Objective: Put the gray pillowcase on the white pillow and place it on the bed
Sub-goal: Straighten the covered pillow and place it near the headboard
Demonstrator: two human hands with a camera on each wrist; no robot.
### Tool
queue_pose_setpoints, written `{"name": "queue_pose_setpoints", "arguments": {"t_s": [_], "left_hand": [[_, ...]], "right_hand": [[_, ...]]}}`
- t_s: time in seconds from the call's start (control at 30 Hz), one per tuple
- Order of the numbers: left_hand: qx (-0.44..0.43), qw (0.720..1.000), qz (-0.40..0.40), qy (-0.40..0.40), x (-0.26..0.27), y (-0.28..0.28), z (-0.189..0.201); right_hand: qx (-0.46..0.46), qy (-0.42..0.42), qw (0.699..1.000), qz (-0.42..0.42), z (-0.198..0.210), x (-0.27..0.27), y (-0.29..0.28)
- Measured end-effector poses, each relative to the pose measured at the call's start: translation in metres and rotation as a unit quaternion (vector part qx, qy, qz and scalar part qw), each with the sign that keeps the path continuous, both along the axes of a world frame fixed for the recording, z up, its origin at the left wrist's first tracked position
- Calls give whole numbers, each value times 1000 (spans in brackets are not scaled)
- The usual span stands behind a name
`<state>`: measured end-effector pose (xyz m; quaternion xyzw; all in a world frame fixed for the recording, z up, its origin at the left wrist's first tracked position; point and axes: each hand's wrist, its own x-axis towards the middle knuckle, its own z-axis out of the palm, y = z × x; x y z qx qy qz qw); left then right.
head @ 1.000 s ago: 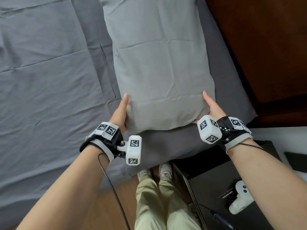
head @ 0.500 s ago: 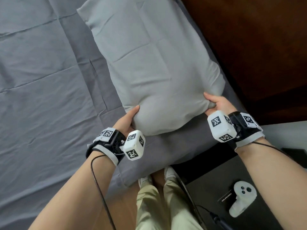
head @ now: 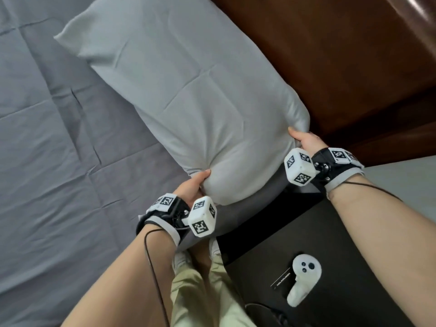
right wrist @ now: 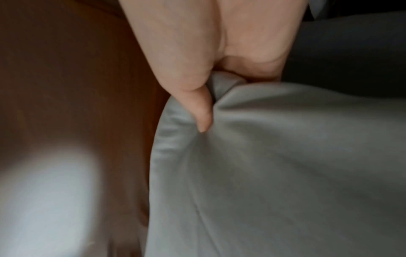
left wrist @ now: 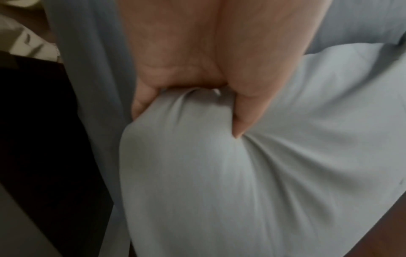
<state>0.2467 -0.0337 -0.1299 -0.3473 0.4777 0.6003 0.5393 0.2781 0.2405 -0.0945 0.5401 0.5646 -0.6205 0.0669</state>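
Note:
The pillow in its gray pillowcase (head: 188, 95) lies at an angle across the top right of the bed (head: 47, 161), close to the brown headboard (head: 342, 55). None of the white pillow shows. My left hand (head: 194, 182) grips the pillow's near left corner, thumb dug into the fabric (left wrist: 219, 173). My right hand (head: 304, 140) pinches the near right corner, thumb on top of the bunched cloth (right wrist: 263, 156). The fingers of both hands are hidden under the pillow.
A gray sheet covers the bed to the left. A black nightstand (head: 330, 232) at the lower right holds a white controller (head: 304, 279). My legs and shoes (head: 195, 279) stand between bed and nightstand.
Both hands went from lying flat against the pillow's sides to gripping its near corners. The pillow swung clockwise and moved right, toward the headboard.

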Motion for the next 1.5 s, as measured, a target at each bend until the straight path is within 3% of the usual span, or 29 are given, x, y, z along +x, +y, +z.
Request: {"name": "queue_pose_setpoints", "arguments": {"t_s": [0.1, 0.2, 0.27, 0.37, 0.43, 0.57, 0.67, 0.77, 0.93, 1.03, 1.13, 1.33, 1.43, 1.5], "left_hand": [[-36, 996, -80, -2, -8, -11, -3], [-119, 981, -139, 72, -25, -21, 6], [-180, 966, -118, 141, -48, -32, 4], [-188, 956, 12, 227, -92, -39, 10], [-172, 953, 68, 241, -120, -36, 17], [-92, 970, 88, 206, -158, -33, 24], [-106, 965, 77, 228, -177, -27, 21], [-123, 963, 54, 234, -195, -17, 20], [-186, 938, 8, 293, -224, -26, 16], [-179, 925, 6, 336, -232, -33, 11], [-164, 943, 20, 287, -223, -32, 4], [-98, 975, 6, 199, -182, -30, -1], [-67, 980, 13, 185, -175, -33, 4], [-82, 977, 23, 193, -172, -36, 10]], "right_hand": [[-41, -36, 998, -10, -9, 8, -7], [-125, -47, 991, -5, -7, 13, -18], [-166, -23, 986, 17, 7, 11, -34], [-193, -4, 981, 12, -1, 8, -40], [-164, -6, 986, 28, -5, 3, -43], [-125, -94, 987, 48, -10, -3, -40], [-47, -111, 992, 27, -13, -3, -37], [25, -71, 997, 0, -24, 0, -39], [-22, 40, 989, -141, -33, 7, -54], [-21, 62, 984, -163, -33, 5, -60], [-59, 40, 982, -174, -31, 4, -61], [-263, 51, 953, -138, -8, 17, -63], [-283, 83, 947, -129, 1, 16, -66], [-259, 61, 954, -137, 0, 15, -64]]}}
